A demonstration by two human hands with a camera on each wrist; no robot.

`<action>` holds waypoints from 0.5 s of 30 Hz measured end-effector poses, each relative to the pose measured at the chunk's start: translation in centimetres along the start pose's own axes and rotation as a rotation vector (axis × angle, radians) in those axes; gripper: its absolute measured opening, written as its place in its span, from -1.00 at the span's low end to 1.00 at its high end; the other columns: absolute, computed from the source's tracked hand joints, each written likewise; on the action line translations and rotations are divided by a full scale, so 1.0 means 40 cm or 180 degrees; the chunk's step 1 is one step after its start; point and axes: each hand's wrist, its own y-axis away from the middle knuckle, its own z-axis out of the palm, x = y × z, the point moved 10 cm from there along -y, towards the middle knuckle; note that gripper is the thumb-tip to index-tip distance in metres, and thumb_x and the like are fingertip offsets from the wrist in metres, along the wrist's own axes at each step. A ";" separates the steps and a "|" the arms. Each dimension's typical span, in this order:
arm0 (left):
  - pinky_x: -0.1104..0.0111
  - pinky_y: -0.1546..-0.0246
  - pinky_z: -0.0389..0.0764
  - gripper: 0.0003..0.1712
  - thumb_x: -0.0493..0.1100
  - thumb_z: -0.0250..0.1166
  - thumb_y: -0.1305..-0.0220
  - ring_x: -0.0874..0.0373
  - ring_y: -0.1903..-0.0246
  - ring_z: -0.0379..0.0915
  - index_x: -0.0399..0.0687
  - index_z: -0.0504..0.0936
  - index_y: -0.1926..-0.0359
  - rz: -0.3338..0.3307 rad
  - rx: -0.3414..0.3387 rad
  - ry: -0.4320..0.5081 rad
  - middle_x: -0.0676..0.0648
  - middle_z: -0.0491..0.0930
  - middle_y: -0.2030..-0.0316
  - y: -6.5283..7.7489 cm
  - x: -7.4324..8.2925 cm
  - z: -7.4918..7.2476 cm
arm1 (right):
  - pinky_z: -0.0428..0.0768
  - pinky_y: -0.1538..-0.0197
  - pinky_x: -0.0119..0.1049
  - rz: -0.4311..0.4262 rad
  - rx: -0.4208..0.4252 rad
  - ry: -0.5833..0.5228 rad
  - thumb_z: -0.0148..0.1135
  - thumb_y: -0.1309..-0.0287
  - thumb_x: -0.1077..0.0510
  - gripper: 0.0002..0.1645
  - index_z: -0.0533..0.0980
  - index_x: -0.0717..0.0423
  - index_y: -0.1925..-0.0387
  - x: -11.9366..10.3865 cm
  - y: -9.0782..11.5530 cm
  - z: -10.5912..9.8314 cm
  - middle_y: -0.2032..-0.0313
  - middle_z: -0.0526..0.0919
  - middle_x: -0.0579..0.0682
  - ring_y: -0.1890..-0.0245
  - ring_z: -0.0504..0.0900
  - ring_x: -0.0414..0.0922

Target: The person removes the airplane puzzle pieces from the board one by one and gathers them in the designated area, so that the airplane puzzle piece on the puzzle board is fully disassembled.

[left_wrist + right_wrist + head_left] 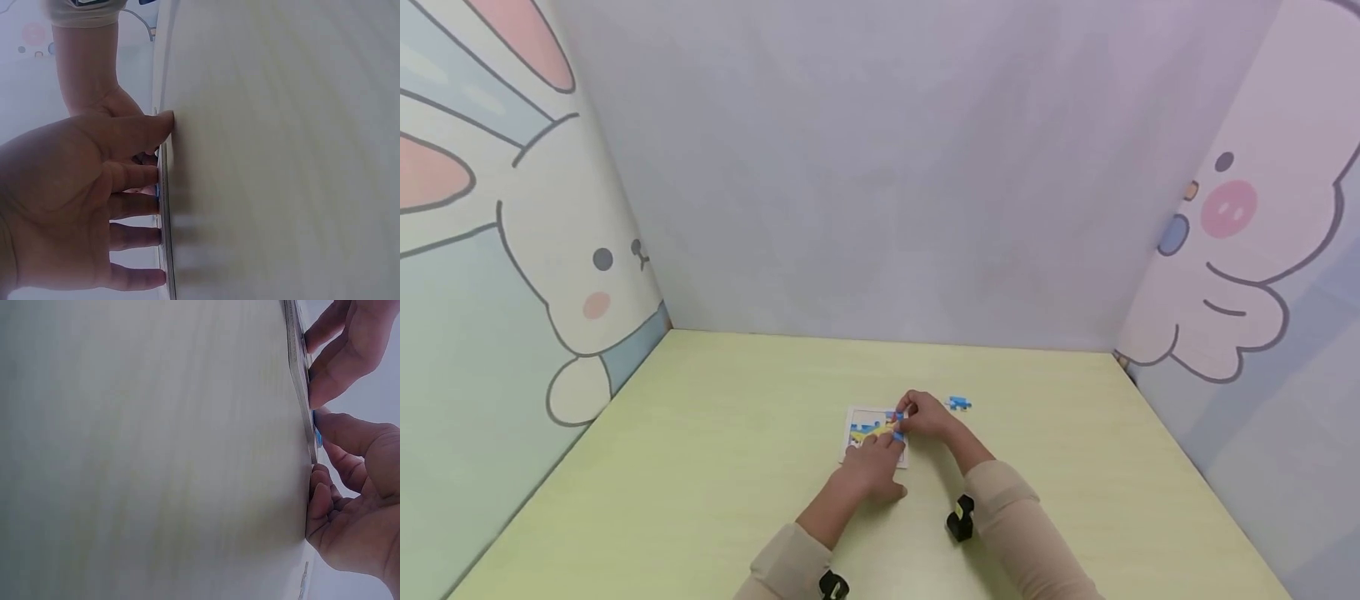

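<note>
A small square jigsaw board with a pale frame lies flat on the table, holding blue and yellow pieces. My left hand rests on its near side, fingers extended; in the left wrist view the fingertips press along the board's edge, with the thumb out to the side. At the right edge, my right hand pinches a blue puzzle piece between thumb and index finger. That piece is mostly hidden by the fingers. The right hand's other fingers curl against the table beside the board.
Just beyond the right hand lies a loose blue puzzle piece. The pale yellow table meets a plain back wall and side walls printed with cartoon animals. Black camera mounts sit at both sleeves.
</note>
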 end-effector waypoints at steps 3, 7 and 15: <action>-0.12 0.02 0.33 -0.16 0.14 0.35 -0.03 -0.10 -0.19 0.18 -0.12 0.32 -0.28 -0.0002 0.0005 -0.0010 -0.09 0.26 -0.25 -0.001 -0.002 0.000 | 0.36 0.35 -0.28 0.0095 0.0038 -0.0070 0.38 0.05 0.25 -0.75 0.47 0.14 0.32 0.003 0.000 -0.002 0.43 0.43 0.00 0.41 0.38 -0.10; -0.11 0.03 0.34 -0.15 0.15 0.35 -0.03 -0.09 -0.20 0.18 -0.11 0.32 -0.28 0.0014 0.0007 -0.0004 -0.09 0.25 -0.26 -0.003 0.001 0.000 | 0.38 0.34 -0.25 0.0164 0.0078 -0.0262 0.35 0.02 0.26 -0.77 0.48 0.17 0.31 0.013 0.000 -0.008 0.41 0.46 0.02 0.39 0.40 -0.07; -0.10 0.03 0.34 -0.16 0.16 0.36 -0.01 -0.08 -0.18 0.19 -0.09 0.34 -0.27 -0.0016 0.0000 0.0001 -0.09 0.28 -0.24 -0.006 -0.005 0.007 | 0.43 0.34 -0.30 0.0112 -0.0034 -0.0789 0.17 -0.07 0.37 -0.86 0.47 0.24 0.27 0.023 -0.002 -0.004 0.38 0.54 0.02 0.40 0.47 -0.11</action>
